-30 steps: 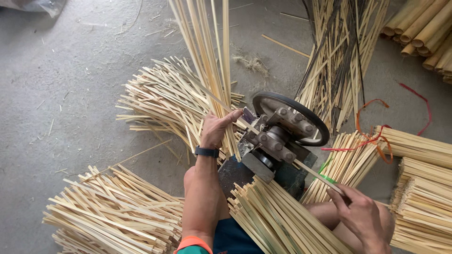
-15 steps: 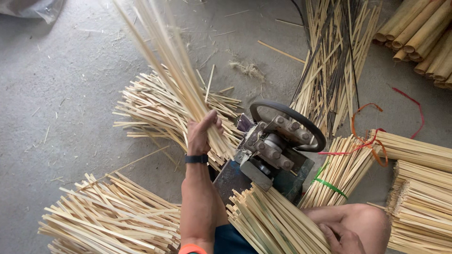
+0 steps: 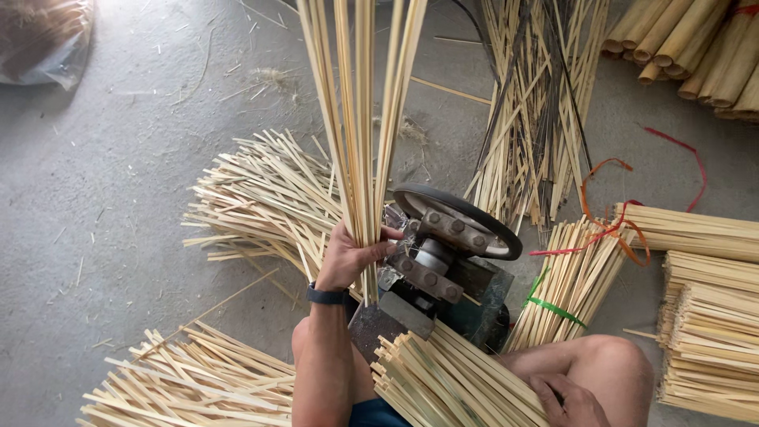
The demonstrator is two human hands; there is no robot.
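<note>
My left hand (image 3: 353, 255), with a dark band at the wrist, grips a bunch of long pale bamboo strips (image 3: 360, 119) that stand nearly upright and fan out toward the top edge. It is just left of a small metal machine (image 3: 443, 265) with a black wheel. My right hand (image 3: 571, 399) rests at the bottom right beside my bare knee, on the end of a bundle of bamboo strips (image 3: 455, 379) lying across my lap. Whether its fingers close around the bundle is hidden.
Loose bamboo strip piles lie at left centre (image 3: 261, 198) and bottom left (image 3: 190, 383). Tied bundles (image 3: 573, 277) and stacks (image 3: 711, 332) sit at right with red cord (image 3: 617, 221). Thick bamboo poles (image 3: 696, 47) lie top right; longer strips (image 3: 538, 103) behind the machine.
My left hand has swung the held strips from leaning left to nearly upright and moved closer to the machine. My right hand stays low by my knee.
</note>
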